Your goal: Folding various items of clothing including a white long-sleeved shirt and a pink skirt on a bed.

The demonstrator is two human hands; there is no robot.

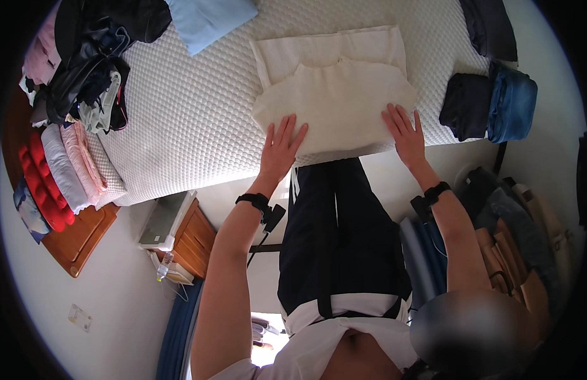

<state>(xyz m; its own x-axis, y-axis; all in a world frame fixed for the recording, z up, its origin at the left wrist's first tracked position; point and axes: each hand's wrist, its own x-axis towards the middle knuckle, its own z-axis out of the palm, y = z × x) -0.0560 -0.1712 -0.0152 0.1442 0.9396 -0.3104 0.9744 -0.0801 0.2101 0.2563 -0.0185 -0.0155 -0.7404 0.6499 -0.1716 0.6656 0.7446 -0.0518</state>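
A cream knit top (341, 99) lies spread on the white textured mattress (194, 109), its neckline pointing away from me. Behind that neckline shows a flat cream panel of cloth (331, 47); whether it belongs to the same garment I cannot tell. My left hand (280, 147) rests flat on the top's lower left part, fingers apart. On the lower right edge lies my right hand (405, 135), also palm down with fingers spread. Neither hand grips the cloth. Each wrist wears a black strap with a small device.
Folded dark trousers (464, 105) and blue jeans (512, 102) sit at the bed's right edge. A light blue cloth (210, 21) lies at the far side. Dark clothes and bags (94, 66) crowd the left, near folded pink cloth (82, 156). A wooden cabinet (196, 232) stands below left.
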